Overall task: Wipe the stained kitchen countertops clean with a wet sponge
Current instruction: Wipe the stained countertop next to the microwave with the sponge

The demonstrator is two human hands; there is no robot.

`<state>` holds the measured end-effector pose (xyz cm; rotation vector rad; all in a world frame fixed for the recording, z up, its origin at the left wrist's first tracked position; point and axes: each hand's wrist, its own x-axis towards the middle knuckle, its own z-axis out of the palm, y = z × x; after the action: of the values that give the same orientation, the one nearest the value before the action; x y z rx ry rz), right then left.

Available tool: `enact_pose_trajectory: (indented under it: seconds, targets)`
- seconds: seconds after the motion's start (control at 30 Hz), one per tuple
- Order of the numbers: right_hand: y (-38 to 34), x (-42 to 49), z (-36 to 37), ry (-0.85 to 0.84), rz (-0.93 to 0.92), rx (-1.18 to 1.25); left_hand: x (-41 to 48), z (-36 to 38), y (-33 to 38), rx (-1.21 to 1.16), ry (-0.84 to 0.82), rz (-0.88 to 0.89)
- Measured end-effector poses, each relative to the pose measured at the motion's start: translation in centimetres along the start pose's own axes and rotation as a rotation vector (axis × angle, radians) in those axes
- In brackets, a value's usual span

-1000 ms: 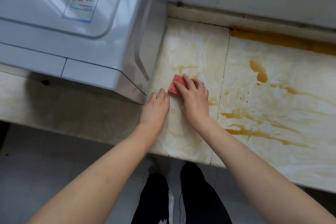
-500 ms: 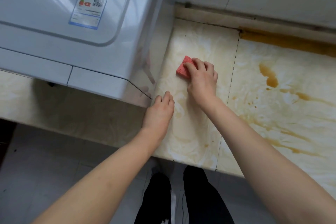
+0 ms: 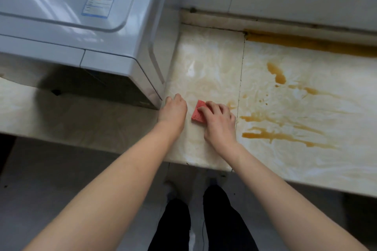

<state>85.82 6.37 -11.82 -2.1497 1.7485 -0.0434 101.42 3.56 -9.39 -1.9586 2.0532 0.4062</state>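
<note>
The right hand (image 3: 219, 122) curls its fingers over the pink sponge (image 3: 197, 113) and presses it onto the bench (image 3: 204, 63), near the front edge. The left hand (image 3: 173, 108), loosely curled and holding nothing, rests just left of the sponge, at the corner of the white appliance (image 3: 102, 47).

Risk: a leftward stroke may strike that hand or the appliance.

Risk: the orange stains (image 3: 285, 136) lie to the right, and a loaded sponge may smear them onto the paler slab.
</note>
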Motion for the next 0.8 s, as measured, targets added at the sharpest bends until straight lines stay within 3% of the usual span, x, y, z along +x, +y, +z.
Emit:
enact_pose_trajectory:
  seconds: [0.1,0.37,0.8]
  targets:
    - [0.4,-2.7,0.4,0.004,-0.001,0.006,1.2,-1.3,0.6,0.004,-0.057,0.03]
    - [2.6,-6.5,1.2,0.013,-0.076,-0.015,3.6,-2.0,2.1,0.007,-0.012,0.072]
    - [5.1,0.1,0.1,0.083,-0.086,-0.012,5.9,-2.4,2.5,0.053,-0.009,0.06]
